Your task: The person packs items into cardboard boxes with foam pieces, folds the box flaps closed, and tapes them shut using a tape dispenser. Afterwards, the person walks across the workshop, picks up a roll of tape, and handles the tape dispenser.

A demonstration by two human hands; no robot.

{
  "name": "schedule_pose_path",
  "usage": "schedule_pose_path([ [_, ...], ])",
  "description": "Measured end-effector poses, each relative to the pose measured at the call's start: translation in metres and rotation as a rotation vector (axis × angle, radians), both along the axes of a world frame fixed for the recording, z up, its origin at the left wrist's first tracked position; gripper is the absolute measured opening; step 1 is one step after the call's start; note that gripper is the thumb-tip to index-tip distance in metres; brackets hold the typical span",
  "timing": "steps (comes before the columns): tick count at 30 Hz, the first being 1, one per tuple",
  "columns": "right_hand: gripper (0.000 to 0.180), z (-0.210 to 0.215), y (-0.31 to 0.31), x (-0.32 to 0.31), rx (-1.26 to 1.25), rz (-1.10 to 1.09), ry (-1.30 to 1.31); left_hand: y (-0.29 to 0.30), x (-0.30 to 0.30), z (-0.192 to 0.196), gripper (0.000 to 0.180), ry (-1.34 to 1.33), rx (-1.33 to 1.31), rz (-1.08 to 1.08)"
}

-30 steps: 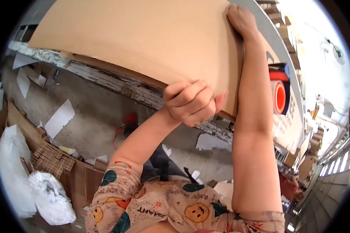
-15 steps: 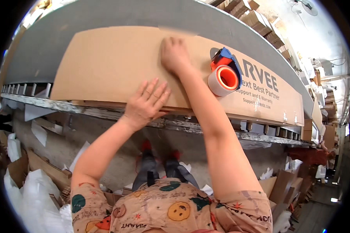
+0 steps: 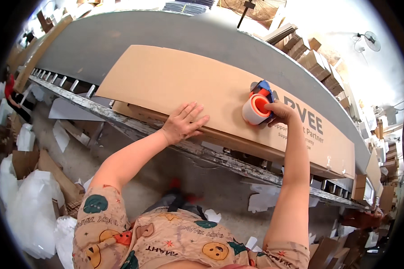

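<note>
Flattened cardboard box, frame centre, pressed flat under the open left hand; tape dispenser, centre right, newly grasped by the right hand, so taping appears imminent.

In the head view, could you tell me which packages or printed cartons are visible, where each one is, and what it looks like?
Flattened cardboard box: on the grey table under both hands, long brown panel, dark print at its right end.
Stacked cartons: beyond the table, upper right, small brown boxes.
Flat cardboard: on the floor at left, brown, among white plastic bags.
Tape dispenser: in the right hand, orange and blue, pale roll.
</note>
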State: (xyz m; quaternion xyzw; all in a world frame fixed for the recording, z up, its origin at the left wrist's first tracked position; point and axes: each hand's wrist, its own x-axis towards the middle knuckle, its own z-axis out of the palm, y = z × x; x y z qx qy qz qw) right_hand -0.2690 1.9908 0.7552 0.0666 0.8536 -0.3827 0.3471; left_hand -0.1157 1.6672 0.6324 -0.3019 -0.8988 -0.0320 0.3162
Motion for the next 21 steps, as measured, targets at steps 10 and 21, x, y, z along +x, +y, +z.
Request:
schedule_pose_path([
  [10,0.054,-0.129,0.02,0.28,-1.792,-1.176,0.136,-0.024,-0.014,0.001,0.055,0.024,0.008,-0.077],
  [21,0.045,-0.167,-0.229,0.327,-1.905,-1.614,0.006,-0.05,-0.023,0.005,0.051,-0.032,-0.132,-0.308],
])
